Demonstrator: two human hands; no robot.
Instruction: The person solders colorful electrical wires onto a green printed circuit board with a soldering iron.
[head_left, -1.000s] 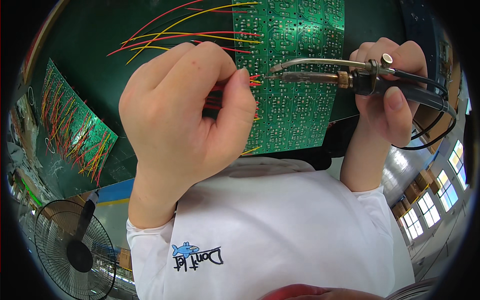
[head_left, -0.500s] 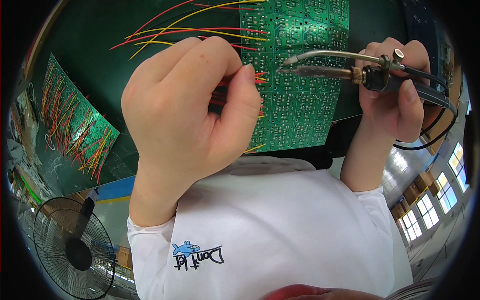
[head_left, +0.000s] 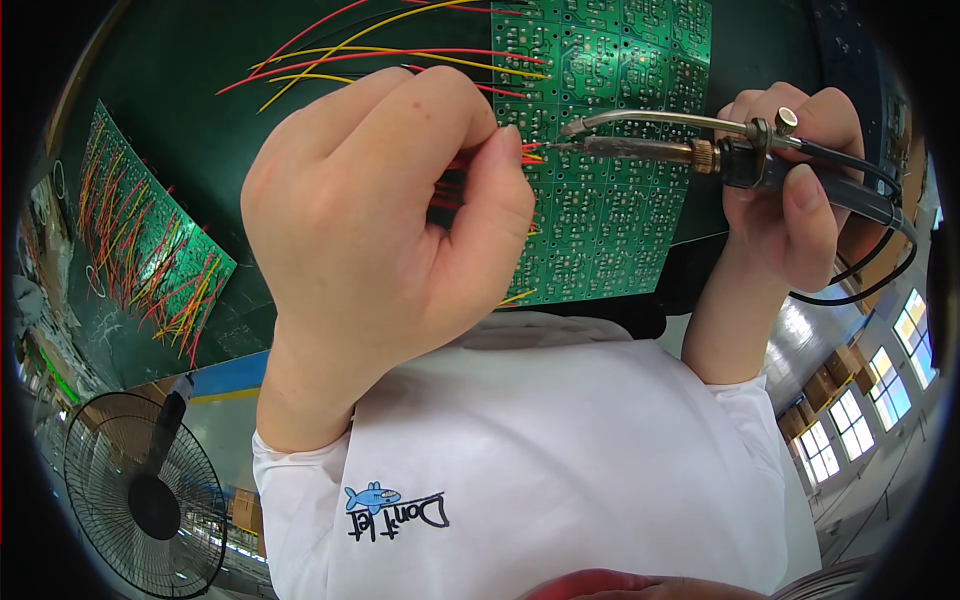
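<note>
Pinching thin red/yellow wires [head_left: 520,152] w/ left hand [head_left: 385,215] at green circuit board [head_left: 610,180], 12 o'clock; right hand [head_left: 795,195] grips black-handled soldering iron [head_left: 690,150], tip touching joint. Judgement: keep wires steady, dab briefly.

Loose wires [head_left: 380,50] across board [head_left: 610,180] approach

soldering iron [head_left: 660,150]: level, tip at wires | circuit board [head_left: 610,140]: green, flat
</note>
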